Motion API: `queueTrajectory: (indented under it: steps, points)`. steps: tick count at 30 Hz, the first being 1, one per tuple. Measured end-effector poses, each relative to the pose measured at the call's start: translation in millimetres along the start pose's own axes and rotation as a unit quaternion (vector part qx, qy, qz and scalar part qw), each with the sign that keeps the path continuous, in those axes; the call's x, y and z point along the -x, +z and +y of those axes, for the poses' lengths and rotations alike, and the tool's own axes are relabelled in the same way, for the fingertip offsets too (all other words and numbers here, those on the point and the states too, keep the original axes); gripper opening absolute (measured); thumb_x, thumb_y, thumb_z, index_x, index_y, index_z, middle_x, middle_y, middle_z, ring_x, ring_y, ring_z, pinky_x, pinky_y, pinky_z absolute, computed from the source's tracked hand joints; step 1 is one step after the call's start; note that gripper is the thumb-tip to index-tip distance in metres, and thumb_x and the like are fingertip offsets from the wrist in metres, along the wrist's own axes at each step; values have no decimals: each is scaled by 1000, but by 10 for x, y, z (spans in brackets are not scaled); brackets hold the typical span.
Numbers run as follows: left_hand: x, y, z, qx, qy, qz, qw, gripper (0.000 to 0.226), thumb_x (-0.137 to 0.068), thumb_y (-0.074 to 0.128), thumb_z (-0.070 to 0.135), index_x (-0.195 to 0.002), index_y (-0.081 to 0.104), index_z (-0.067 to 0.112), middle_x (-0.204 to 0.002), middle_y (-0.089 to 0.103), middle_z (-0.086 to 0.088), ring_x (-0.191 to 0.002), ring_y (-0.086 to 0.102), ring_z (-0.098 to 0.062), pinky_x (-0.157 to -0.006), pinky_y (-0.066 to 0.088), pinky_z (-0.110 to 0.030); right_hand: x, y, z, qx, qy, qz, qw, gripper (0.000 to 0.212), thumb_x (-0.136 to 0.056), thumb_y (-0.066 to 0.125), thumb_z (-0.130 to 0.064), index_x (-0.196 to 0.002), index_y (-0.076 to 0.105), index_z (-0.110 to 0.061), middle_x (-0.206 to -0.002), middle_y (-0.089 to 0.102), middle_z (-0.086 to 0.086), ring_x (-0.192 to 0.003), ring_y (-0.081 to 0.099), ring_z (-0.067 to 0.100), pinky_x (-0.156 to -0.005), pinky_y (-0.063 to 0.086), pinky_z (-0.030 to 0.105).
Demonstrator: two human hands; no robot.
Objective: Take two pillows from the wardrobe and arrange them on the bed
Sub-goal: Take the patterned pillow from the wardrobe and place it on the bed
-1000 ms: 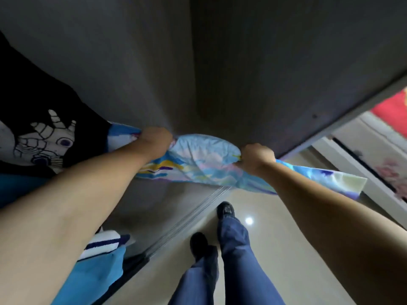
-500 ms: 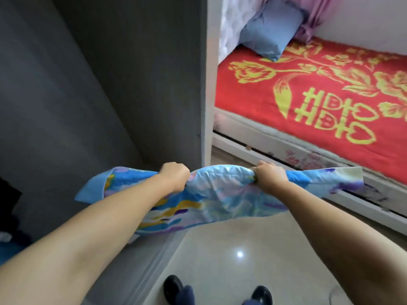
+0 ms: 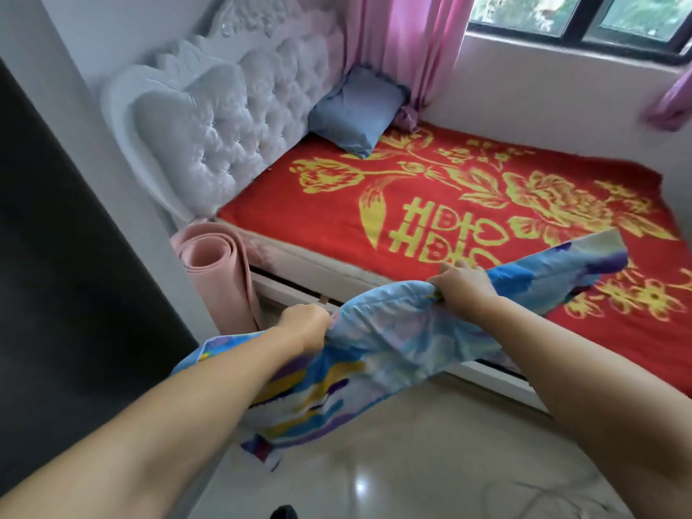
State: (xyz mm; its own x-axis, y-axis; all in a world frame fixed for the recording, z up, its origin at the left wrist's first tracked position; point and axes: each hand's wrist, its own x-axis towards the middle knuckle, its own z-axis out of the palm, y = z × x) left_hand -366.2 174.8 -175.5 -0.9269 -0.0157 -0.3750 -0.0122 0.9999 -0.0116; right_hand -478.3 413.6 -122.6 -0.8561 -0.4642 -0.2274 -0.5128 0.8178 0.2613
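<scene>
Blue patterned fabric pillow (image 3: 393, 339) with yellow and purple streaks, held in the air just before the near edge of the bed with the red and gold floral blanket (image 3: 486, 204). Left hand (image 3: 305, 325) and right hand (image 3: 462, 284) both gripping its top edge, fingers clamped on the cloth. Plain blue pillow (image 3: 355, 110) lying far off against the white tufted headboard (image 3: 224, 133). Rolled pink mat (image 3: 221, 271) standing at left.

A rolled pink foam mat (image 3: 219, 273) stands at left centre. Pink curtains (image 3: 406, 46) hang at the top, beside a dark-framed window (image 3: 584, 20) at upper right.
</scene>
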Motion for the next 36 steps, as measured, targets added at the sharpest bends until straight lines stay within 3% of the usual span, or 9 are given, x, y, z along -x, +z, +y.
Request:
queueTrajectory:
  steps: [8,20,31,36]
  points:
    - [-1298,-723,-170,47,22,72,996,29,-87,54,32,-104,65,11,-111,68,-12,-104,63,-34,-81,50,-37,-1252,-663,667,72,1,41,997,28,-94,47,-24,-118,61,-28,-126,51,2,-120,46,27,-89,44,37]
    - [-3374,-1935,-1278,61,14,108,992,28,-89,51,36,-96,64,12,-102,69,-9,-93,65,-33,-65,41,-32,-3636,-1510,1073,56,10,50,997,28,-94,48,-20,-117,63,-26,-124,53,2,-119,47,26,-89,44,37]
    - [-5119,-2397,-2180,149,-87,59,983,38,-83,60,44,-102,65,12,-108,68,-11,-100,64,-34,-70,43,-31,-6254,-1934,1158,100,-61,-15,993,31,-94,46,-19,-121,62,-18,-129,59,3,-119,58,25,-89,50,38]
    - [-5743,-2360,-2532,220,-132,34,966,40,-82,60,46,-102,66,12,-109,69,-13,-101,64,-35,-73,47,-33,-7366,-2074,952,128,-114,-42,984,31,-94,48,-25,-121,61,-18,-128,61,2,-117,60,24,-81,48,33]
